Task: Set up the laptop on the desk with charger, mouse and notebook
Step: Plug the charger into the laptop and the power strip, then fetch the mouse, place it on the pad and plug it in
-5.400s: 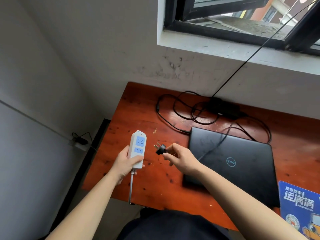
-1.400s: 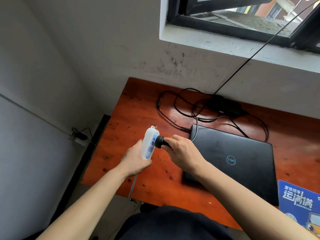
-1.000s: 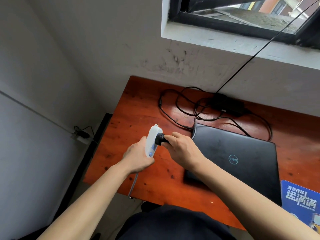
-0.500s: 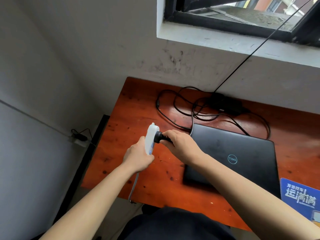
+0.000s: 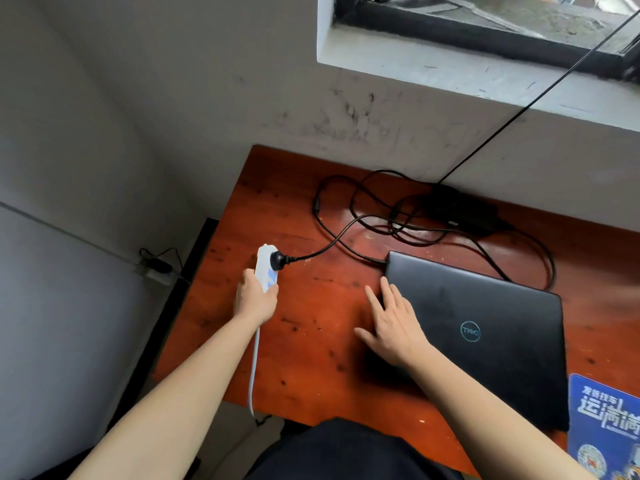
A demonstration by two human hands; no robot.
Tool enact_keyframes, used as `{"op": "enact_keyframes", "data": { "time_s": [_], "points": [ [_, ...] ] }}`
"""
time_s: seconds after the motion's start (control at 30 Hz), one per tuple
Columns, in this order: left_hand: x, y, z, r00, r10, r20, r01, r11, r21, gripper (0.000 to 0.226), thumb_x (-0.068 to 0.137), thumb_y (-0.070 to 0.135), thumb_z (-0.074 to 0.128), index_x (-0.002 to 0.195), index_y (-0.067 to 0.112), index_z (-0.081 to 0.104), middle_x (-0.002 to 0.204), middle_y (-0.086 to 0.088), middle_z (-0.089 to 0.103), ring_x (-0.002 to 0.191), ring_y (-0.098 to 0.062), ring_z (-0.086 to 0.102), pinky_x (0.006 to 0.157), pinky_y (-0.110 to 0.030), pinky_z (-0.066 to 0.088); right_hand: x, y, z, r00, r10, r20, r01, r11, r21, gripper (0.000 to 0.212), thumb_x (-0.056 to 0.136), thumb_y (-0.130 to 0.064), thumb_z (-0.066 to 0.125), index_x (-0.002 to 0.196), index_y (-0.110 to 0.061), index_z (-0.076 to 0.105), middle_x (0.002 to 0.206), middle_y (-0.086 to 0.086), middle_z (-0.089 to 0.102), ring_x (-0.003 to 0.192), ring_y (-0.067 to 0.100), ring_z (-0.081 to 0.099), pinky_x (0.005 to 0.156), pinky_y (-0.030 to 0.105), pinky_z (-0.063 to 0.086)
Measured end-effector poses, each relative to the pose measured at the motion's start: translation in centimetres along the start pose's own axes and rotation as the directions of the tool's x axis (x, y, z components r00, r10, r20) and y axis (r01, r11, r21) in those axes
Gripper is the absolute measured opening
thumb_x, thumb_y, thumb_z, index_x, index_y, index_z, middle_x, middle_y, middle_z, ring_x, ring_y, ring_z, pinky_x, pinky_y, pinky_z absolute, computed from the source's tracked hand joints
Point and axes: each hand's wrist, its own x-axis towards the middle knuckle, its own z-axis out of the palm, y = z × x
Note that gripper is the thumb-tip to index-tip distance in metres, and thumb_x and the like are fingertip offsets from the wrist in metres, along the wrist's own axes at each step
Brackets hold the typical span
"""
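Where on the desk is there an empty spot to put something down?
Bare wood lies between the left hand holding the power strip and the right hand by the laptop, down to the desk's near edge. The far-left corner is free too. Behind the laptop it is crowded with cables and the charger.

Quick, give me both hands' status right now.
Left hand: closed around the white power strip, black plug seated in it.
Right hand: open, empty, fingers spread at the closed laptop's left edge.
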Motion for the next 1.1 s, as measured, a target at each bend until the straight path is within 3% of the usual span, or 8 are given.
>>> {"op": "enact_keyframes", "data": {
  "time_s": [0.17, 0.33, 0.4, 0.5, 0.63, 0.87, 1.0, 1.1],
  "points": [
    [0.6, -0.9, 1.3, 0.999, 0.041, -0.002, -0.038, 0.941, 0.337, 0.043, 0.099, 0.037, 0.048, 0.13, 0.011, 0.033, 0.134, -0.019, 0.048, 0.122, -0.037, 0.045, 0.092, -0.047, 0.044, -0.4, 1.7, 2.4, 0.999, -0.039, 0.024, 0.041, 0.996, -0.075, 0.093, 0.092, -0.076, 0.023, 0.16, -0.02, -0.005, 0.162, 0.015, -0.028, 0.15, 0.032, -0.025, 0.125, 0.046, -0.004],
    [0.0, -0.9, 1.8, 0.995, 0.1, -0.023, -0.069, 0.825, 0.56, 0.057, 0.101, 0.04, 0.045, 0.146, 0.015, 0.02, 0.139, -0.016, 0.044, 0.123, -0.031, 0.048, 0.089, -0.042, 0.049, -0.2, 2.4, 2.8, 0.997, -0.057, 0.048, 0.059, 0.997, -0.041, 0.098, 0.087, -0.081, 0.024, 0.16, -0.024, -0.009, 0.159, 0.013, -0.037, 0.146, 0.03, -0.034, 0.124, 0.046, -0.01],
    [-0.3, -0.7, 1.7, 0.994, 0.106, -0.026, -0.072, 0.815, 0.575, 0.063, 0.1, 0.04, 0.047, 0.15, 0.017, 0.016, 0.14, -0.015, 0.044, 0.123, -0.031, 0.049, 0.088, -0.041, 0.05, -0.1, 2.5, 2.4, 0.996, -0.063, 0.066, 0.064, 0.998, -0.022, 0.098, 0.087, -0.081, 0.028, 0.16, -0.025, -0.007, 0.159, 0.012, -0.037, 0.147, 0.028, -0.034, 0.124, 0.045, -0.009],
    [-0.7, 0.0, 0.9, 0.998, 0.058, 0.001, -0.052, 0.891, 0.451, 0.073, 0.098, 0.043, 0.052, 0.154, 0.018, 0.012, 0.145, -0.016, 0.038, 0.126, -0.032, 0.046, 0.093, -0.042, 0.048, -0.1, 2.4, 1.3, 0.996, -0.053, 0.067, 0.048, 0.996, 0.071, 0.093, 0.093, -0.074, 0.035, 0.161, -0.022, -0.002, 0.164, 0.01, -0.025, 0.152, 0.025, -0.022, 0.126, 0.041, -0.004],
    [-1.8, 0.7, -1.2, 0.986, 0.168, -0.02, -0.151, 0.924, 0.351, 0.072, 0.099, 0.045, 0.047, 0.155, 0.016, 0.013, 0.152, -0.015, 0.03, 0.133, -0.033, 0.041, 0.1, -0.044, 0.043, -1.0, 2.3, -0.5, 0.998, 0.013, -0.061, -0.004, 0.988, 0.152, 0.086, 0.098, -0.062, 0.042, 0.161, -0.017, 0.003, 0.168, 0.011, -0.01, 0.155, 0.026, -0.006, 0.126, 0.04, 0.006],
    [-6.0, 3.0, -4.4, 0.827, 0.521, -0.21, -0.404, 0.811, 0.423, 0.059, 0.099, 0.042, 0.048, 0.148, 0.01, 0.037, 0.148, -0.012, 0.041, 0.134, -0.03, 0.041, 0.106, -0.045, 0.039, -2.1, 2.7, -6.9, 0.898, -0.015, -0.44, 0.102, 0.979, 0.175, 0.076, 0.097, -0.046, 0.058, 0.156, -0.009, 0.029, 0.165, 0.021, 0.013, 0.153, 0.036, 0.016, 0.123, 0.045, 0.021],
    [-10.7, 4.3, -4.3, 0.692, 0.615, -0.379, -0.373, 0.753, 0.541, 0.055, 0.098, 0.043, 0.045, 0.14, 0.008, 0.048, 0.144, -0.019, 0.046, 0.136, -0.035, 0.038, 0.104, -0.053, 0.04, -3.0, 3.2, -9.2, 0.847, -0.1, -0.523, 0.209, 0.966, 0.154, 0.074, 0.096, -0.042, 0.061, 0.155, -0.007, 0.033, 0.164, 0.023, 0.015, 0.151, 0.038, 0.022, 0.122, 0.046, 0.024],
    [-15.0, 4.6, -3.2, 0.643, 0.6, -0.476, -0.293, 0.767, 0.571, 0.057, 0.098, 0.047, 0.039, 0.139, 0.01, 0.05, 0.147, -0.02, 0.043, 0.139, -0.036, 0.035, 0.106, -0.055, 0.038, -4.2, 3.9, -9.3, 0.792, -0.205, -0.576, 0.316, 0.943, 0.1, 0.07, 0.097, -0.045, 0.058, 0.153, -0.008, 0.037, 0.163, 0.025, 0.018, 0.148, 0.042, 0.026, 0.119, 0.052, 0.029]
  ]
}}
